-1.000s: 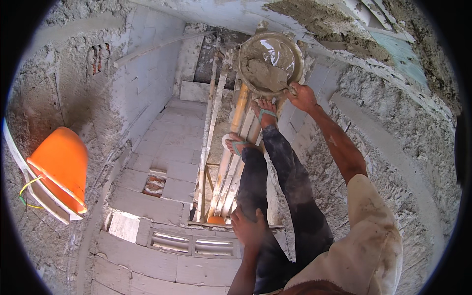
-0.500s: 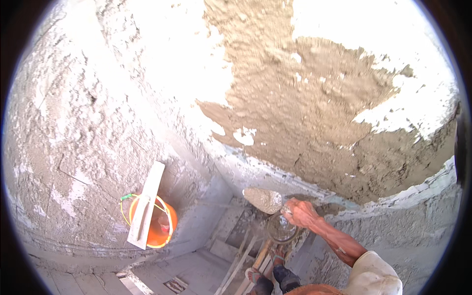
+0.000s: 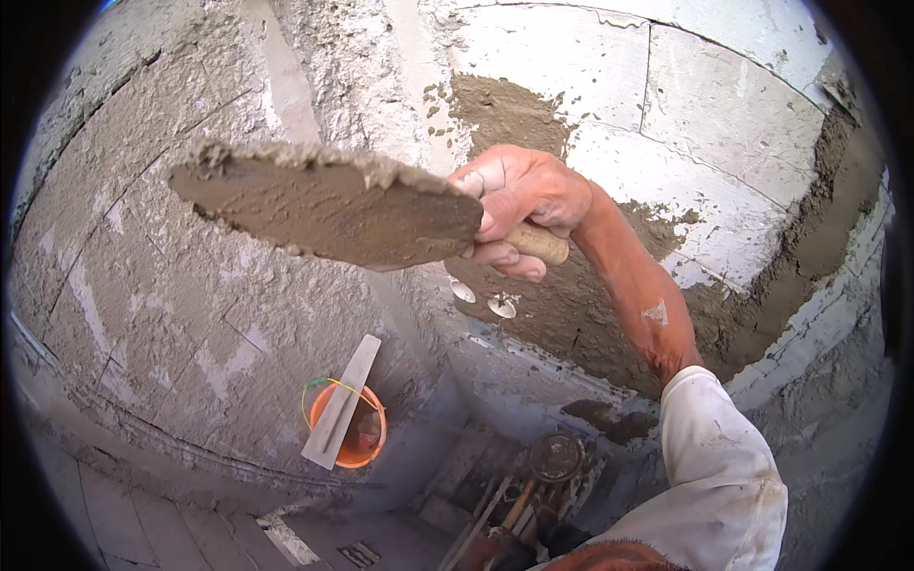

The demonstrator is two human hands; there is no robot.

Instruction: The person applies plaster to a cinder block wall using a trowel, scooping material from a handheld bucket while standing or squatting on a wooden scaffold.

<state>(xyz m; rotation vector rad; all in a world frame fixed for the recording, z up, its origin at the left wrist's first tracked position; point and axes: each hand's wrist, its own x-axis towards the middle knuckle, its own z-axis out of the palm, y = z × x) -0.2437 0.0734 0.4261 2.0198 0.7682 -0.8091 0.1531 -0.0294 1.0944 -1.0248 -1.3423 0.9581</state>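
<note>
My right hand [image 3: 538, 190] is raised in front of the wall, its fingers wrapped round the wooden handle of a trowel [image 3: 328, 209]. The broad blade points left, and grey-brown mortar coats its visible face and clings thickly along the upper edge. Behind the hand and forearm, wet mortar [image 3: 557, 319] covers the lower part of the pale block wall [image 3: 724, 90], with a patch higher up. My left hand does not show.
An orange bucket [image 3: 382, 440] stands at lower left with a long, flat plastering board [image 3: 344, 400] lying across its rim. Below centre is a round, dark pan [image 3: 557, 458], near wooden poles [image 3: 517, 505]. A rough, plastered wall [image 3: 143, 257] rises on the left.
My right hand has lifted the trowel from beside the pan up to the wall. The head view has shifted, and the mortar patch on the wall looks different in outline.
</note>
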